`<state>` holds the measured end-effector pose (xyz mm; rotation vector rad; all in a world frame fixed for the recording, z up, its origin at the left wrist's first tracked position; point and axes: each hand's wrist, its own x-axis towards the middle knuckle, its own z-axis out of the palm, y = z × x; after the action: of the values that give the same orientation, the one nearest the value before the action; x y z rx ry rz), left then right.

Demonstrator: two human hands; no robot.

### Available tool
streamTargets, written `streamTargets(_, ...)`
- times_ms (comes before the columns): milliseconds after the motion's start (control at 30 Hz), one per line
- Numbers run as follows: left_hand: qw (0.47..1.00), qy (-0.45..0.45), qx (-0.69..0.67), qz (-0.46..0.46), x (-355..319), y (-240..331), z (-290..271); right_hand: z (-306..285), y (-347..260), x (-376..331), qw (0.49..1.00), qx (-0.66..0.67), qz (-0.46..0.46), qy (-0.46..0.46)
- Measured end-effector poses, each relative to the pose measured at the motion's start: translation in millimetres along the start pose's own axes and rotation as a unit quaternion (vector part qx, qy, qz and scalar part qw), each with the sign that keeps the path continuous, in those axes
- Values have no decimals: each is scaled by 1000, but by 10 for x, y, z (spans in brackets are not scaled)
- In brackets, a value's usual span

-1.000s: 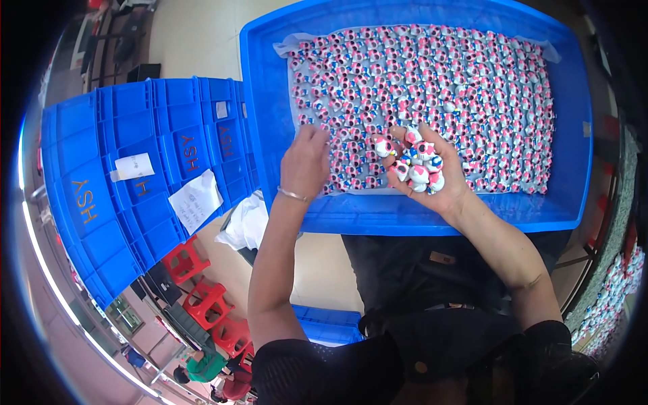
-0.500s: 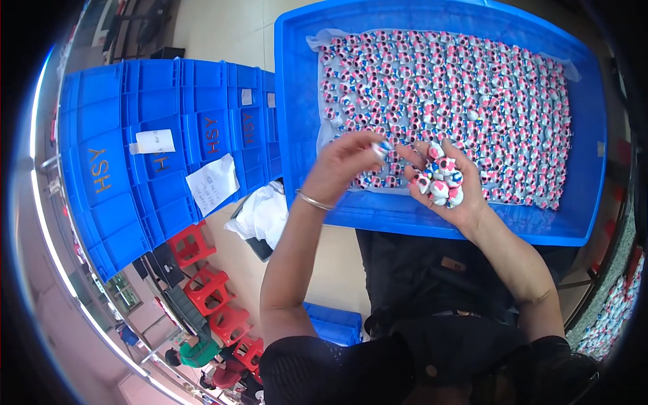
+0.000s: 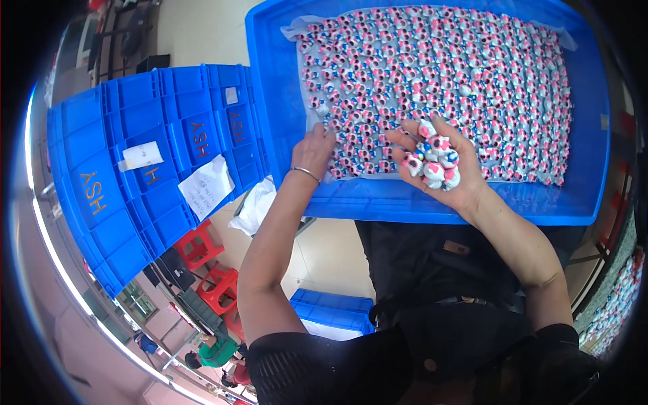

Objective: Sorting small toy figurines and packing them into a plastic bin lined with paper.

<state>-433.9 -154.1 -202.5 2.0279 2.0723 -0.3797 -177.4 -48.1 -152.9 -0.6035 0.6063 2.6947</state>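
Observation:
My right hand (image 3: 466, 179) is cupped palm-up over the near part of a blue bin (image 3: 432, 206), its fingers curled round several small white, pink and blue animal figurines (image 3: 435, 162). To the left, my left hand (image 3: 314, 150), a silver bangle at its wrist, reaches down to the left edge of the rows, fingers drawn together. Whatever lies between those fingertips is hidden. Just beyond them sits a whitish figurine (image 3: 322, 108). Dense rows of similar figurines (image 3: 432, 74) cover the white liner sheet (image 3: 294, 32) inside the bin.
Stacked blue crates (image 3: 128, 196) with paper labels stand at the left. White bundled sheeting (image 3: 258, 204) lies beside the bin. Red stools (image 3: 217, 287) and a person in green (image 3: 219, 351) are farther off at lower left. Another blue crate (image 3: 331, 307) sits low on the floor.
My left hand has moved left and down to the edge of the rows; the figurine seen in its fingers before is no longer visible there. My right hand still cradles its figurines. The view has shifted slightly.

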Motion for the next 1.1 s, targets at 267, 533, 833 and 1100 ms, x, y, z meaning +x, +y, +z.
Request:
streamTargets(267,892,36,-444,-74,9,647,-1143,73,3,-1,998,-49,-30,34)
streamTargets(533,925,194,-312,96,-6,1063,-1068,3,33,-18,996,-85,-26,31)
streamTargets(833,926,92,-363,-34,-255,171,-879,71,25,-56,1000,-19,-23,4)
streamTargets(1100,977,-133,-105,128,-240,-82,-412,55,23,3,999,-22,-5,-29)
